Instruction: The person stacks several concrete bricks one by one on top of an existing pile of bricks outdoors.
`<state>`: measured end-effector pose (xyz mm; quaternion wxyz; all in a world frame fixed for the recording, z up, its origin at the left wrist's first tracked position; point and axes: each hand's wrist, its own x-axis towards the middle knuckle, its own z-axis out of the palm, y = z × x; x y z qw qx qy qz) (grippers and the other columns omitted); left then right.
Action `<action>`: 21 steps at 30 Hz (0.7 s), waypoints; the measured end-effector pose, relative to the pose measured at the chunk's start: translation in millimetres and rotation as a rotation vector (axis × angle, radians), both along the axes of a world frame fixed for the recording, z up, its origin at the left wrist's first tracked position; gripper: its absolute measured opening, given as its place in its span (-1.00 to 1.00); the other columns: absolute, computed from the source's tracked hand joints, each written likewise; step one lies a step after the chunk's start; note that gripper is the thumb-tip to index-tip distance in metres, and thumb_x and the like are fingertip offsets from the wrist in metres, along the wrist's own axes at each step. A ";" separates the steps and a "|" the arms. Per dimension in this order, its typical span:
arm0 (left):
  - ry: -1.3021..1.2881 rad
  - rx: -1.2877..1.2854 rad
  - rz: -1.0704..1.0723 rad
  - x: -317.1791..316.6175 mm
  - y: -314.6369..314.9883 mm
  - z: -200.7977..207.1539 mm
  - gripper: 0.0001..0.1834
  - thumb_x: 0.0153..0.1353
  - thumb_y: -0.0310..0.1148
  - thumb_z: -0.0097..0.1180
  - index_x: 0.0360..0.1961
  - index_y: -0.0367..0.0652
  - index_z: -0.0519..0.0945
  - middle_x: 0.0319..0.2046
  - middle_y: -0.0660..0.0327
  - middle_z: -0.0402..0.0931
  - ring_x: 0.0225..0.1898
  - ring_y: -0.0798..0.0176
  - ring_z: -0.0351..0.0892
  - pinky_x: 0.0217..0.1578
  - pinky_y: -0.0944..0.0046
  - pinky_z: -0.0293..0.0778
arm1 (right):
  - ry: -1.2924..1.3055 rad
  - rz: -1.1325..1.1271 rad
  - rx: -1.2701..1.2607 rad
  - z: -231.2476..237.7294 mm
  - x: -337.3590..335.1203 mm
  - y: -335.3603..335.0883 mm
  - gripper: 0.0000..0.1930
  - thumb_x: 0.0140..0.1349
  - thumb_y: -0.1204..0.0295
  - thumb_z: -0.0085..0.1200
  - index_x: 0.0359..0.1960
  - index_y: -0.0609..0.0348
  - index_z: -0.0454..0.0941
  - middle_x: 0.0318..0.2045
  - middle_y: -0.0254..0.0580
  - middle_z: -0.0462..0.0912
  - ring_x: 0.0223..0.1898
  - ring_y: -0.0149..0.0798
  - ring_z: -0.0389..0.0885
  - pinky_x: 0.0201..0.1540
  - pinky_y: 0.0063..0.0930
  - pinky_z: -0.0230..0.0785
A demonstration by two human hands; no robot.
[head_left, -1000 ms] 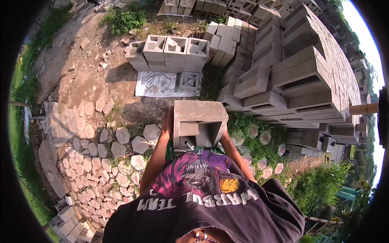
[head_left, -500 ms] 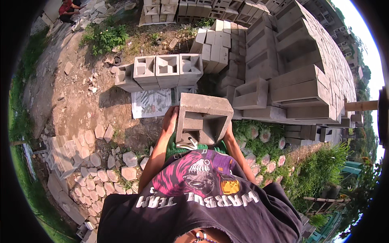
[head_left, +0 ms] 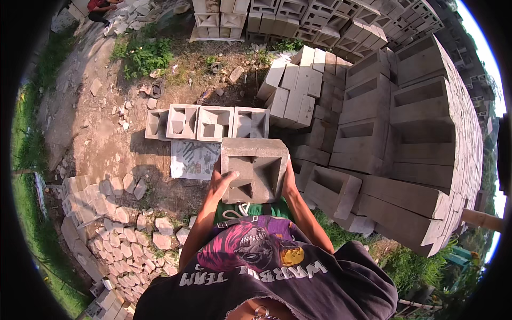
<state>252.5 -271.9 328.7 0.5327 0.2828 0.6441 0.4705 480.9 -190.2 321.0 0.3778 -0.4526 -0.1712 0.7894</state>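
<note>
In front of my waist I carry a grey concrete block (head_left: 255,145), its hollow side facing up toward me. My left hand (head_left: 221,182) grips its left side, with the thumb laid over the rim. Against the right side presses my right hand (head_left: 289,178); its fingers are partly hidden behind the block. Just beyond stands a short row of similar hollow concrete blocks (head_left: 216,108) beside a white printed sheet (head_left: 192,160) on the ground. The carried block overlaps the near edge of that row in view, and whether they touch is not shown.
A tall stack of concrete blocks (head_left: 421,160) rises close on my right, with more block piles (head_left: 293,88) behind it. Hexagonal pavers (head_left: 122,240) lie at the lower left. Another person (head_left: 101,8) is at the far left, near rubble. Weeds (head_left: 146,56) grow beyond the row.
The block and both hands have shifted a little left and nearer the row of blocks. My left thumb now shows over the rim. The view has turned, and the right stack looms larger.
</note>
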 end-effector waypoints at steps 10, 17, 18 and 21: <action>0.005 -0.313 0.029 24.6 94.9 -40.3 -0.42 0.18 -0.23 0.11 0.18 -0.27 0.32 0.02 0.01 0.47 0.03 0.06 0.46 0.05 0.13 0.32 | -0.062 0.174 -0.063 -66.4 28.6 74.7 -0.26 0.38 -0.15 -0.51 0.32 0.24 0.12 0.26 -0.12 0.28 0.25 -0.21 0.27 0.34 -0.30 0.05; 0.029 -0.452 -0.016 2.9 163.9 -135.2 -0.45 0.20 -0.36 0.09 0.21 -0.24 0.31 -0.05 0.09 0.49 -0.11 0.23 0.47 -0.09 0.25 0.40 | -0.134 0.227 -0.226 -157.8 8.5 138.5 -0.14 0.19 0.20 0.08 0.40 0.26 -0.14 0.31 0.01 0.15 0.34 -0.13 0.06 0.36 -0.32 -0.17; -0.028 -0.466 0.048 1.0 167.2 -149.5 -0.44 0.19 -0.37 0.10 0.22 -0.23 0.30 -0.06 0.11 0.50 -0.13 0.27 0.47 -0.12 0.28 0.42 | -0.201 0.222 -0.199 -167.2 2.0 146.2 -0.10 0.15 0.20 0.12 0.40 0.26 -0.17 0.30 0.03 0.15 0.34 -0.11 0.07 0.36 -0.31 -0.17; 0.048 -0.506 0.059 -8.4 178.5 -185.4 -0.43 0.18 -0.40 0.15 0.22 -0.25 0.32 -0.18 0.16 0.52 -0.25 0.37 0.47 -0.23 0.35 0.44 | -0.179 0.278 -0.221 -196.1 -7.8 171.7 -0.04 0.12 0.22 0.14 0.41 0.24 -0.25 0.30 0.02 0.16 0.33 -0.11 0.09 0.36 -0.32 -0.16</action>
